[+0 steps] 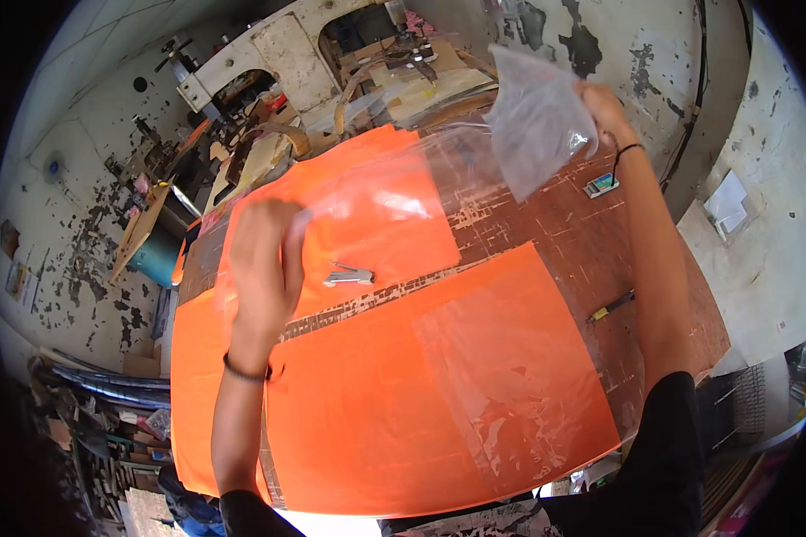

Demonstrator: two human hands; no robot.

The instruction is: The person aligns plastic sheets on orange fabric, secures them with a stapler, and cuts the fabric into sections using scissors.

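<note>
Two hands are stretching a clear plastic bag (475, 170) above a brown table (546, 233) in the head view. The left hand (261, 259) is pinching the bag's near end, its fingers (291, 246) closed on the film, while the right hand (604, 112) is gripping the far, bunched end up high; held apart this way, the film is being kept taut and off the table. Orange sheets (385, 403) are lying flat on the table, one with another clear bag (501, 385) spread on it. A metal stapler (349, 276) is sitting just beside the left hand, and a small yellow-handled tool (611, 307) is lying near the right forearm.
</note>
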